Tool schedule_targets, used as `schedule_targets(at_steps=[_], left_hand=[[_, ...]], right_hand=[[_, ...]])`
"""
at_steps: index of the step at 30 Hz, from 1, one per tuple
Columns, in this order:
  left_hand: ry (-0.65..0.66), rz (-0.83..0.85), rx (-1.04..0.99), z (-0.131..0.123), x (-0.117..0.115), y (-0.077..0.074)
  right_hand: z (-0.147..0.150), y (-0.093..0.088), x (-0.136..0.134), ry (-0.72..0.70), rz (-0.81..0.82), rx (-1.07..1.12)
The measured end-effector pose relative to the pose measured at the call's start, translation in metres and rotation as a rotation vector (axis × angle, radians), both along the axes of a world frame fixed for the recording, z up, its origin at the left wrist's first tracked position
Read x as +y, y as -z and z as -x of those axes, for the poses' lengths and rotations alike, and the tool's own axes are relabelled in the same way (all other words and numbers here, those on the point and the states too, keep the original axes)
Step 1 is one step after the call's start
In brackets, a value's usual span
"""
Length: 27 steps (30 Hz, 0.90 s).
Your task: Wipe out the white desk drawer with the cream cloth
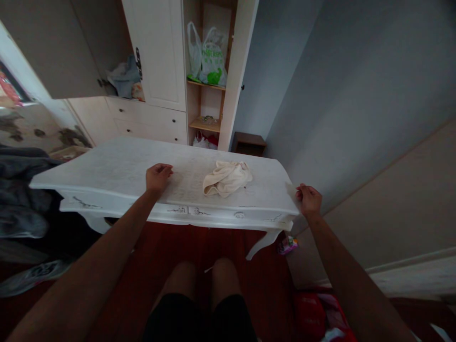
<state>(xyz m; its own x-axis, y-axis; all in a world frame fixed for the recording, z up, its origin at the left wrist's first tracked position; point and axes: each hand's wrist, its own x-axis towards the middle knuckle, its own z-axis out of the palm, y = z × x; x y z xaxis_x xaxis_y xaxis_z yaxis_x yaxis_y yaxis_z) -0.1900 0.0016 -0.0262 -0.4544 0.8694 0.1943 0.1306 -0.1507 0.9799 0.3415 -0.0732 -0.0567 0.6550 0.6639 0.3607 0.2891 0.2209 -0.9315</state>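
Note:
A crumpled cream cloth lies on the white desk, right of its middle, with neither hand touching it. Left of the cloth, my left hand hovers over the desk top or rests lightly on it; I cannot tell which. Its fingers are curled together and nothing shows in them. My right hand is at the desk's right end, just by the edge, fingers folded in with nothing visible inside. Grey marks and small dark specks dot the desk surface.
Behind the desk stands a white wardrobe with open doors; plastic bags sit on its shelf. A small brown cabinet is in the corner. Dark clothing is piled at left. A purple box and red bag are on the floor.

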Motion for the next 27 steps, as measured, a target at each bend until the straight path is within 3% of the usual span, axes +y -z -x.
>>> schedule_targets(at_steps=[19, 27], left_hand=[[-0.005, -0.022, 0.025, 0.0012, -0.0008, 0.0018], [0.022, -0.007, 0.024, 0.0017, -0.0020, -0.0013]], right_hand=[[0.0026, -0.0010, -0.0003, 0.000, -0.017, 0.035], [0.0051, -0.0024, -0.0038, 0.108, 0.055, -0.086]])
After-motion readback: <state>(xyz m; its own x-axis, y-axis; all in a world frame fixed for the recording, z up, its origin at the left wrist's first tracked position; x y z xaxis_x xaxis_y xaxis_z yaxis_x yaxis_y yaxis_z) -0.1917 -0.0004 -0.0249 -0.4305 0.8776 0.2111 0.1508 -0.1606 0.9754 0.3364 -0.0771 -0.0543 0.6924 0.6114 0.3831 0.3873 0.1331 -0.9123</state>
